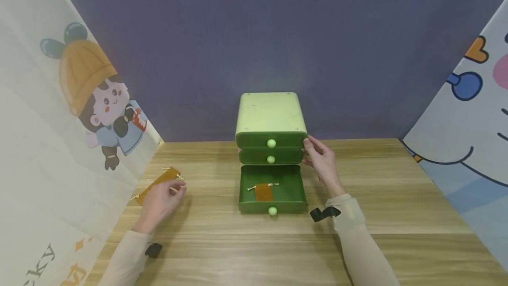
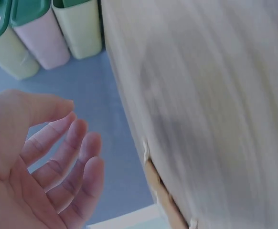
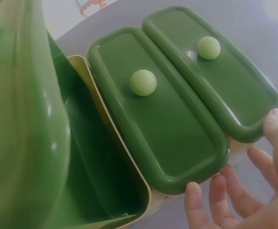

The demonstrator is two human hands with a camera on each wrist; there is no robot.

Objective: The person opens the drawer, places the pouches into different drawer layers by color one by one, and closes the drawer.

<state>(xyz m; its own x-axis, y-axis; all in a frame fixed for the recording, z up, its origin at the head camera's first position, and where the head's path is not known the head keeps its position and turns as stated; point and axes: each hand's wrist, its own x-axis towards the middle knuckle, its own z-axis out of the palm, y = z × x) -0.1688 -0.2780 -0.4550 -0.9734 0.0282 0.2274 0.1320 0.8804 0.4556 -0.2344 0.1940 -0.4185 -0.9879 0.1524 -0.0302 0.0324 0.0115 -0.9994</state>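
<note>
A small three-drawer cabinet [image 1: 271, 111] has a pale yellow-green top and green drawer fronts with round light knobs. Its bottom drawer [image 1: 246, 180] is pulled out, and an orange drawstring pouch [image 1: 263, 192] lies inside. My right hand [image 1: 322, 162] rests against the cabinet's right side, thumb on the front corner of the top drawer [image 3: 215, 81] and fingertips at the edge of the middle drawer [image 3: 163, 129]. At the left, my left hand [image 1: 160, 200] hovers over orange drawstring pouches [image 1: 170, 174] on the table, partly covering them. Its fingers bend loosely with nothing between them.
The wood-grain table [image 1: 214, 250] meets a dark blue-purple back wall [image 1: 270, 34]. White side panels with cartoon prints stand at left [image 1: 31, 114] and right [image 1: 472, 122].
</note>
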